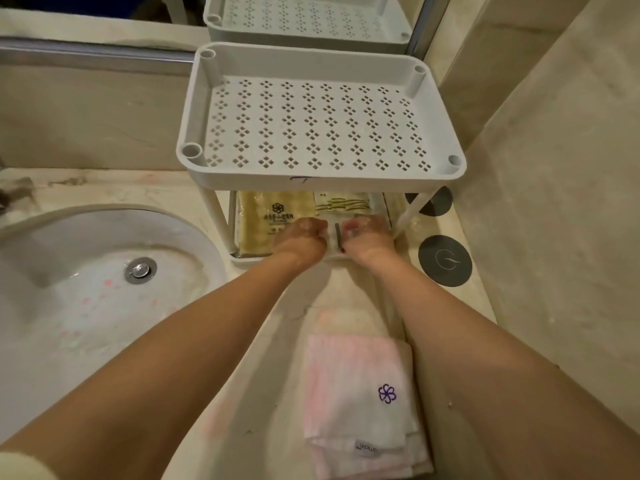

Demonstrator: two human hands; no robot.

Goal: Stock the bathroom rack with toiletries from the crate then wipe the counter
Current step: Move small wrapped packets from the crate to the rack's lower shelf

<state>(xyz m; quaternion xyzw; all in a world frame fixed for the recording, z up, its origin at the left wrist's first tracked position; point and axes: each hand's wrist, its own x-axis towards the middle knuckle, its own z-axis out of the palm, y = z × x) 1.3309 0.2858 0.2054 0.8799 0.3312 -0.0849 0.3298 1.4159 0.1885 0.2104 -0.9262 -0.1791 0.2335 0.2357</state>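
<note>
the left hand (304,239) and right hand (367,237), fingers curled, pinch a clear packet (336,237) between them on the lower shelf of the white rack (322,176). a beige packet (259,223) lies at their 10 o'clock. on the counter (114,188), the pink towel (356,386) lies at 6 o'clock and the sink (69,289) at 8 o'clock.

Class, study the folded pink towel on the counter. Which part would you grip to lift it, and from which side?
Probably the towel's left edge, pinched from above, coming from the left. It lies flat on the counter, bare counter shows beside that edge, and the right forearm runs along its other side.
</note>
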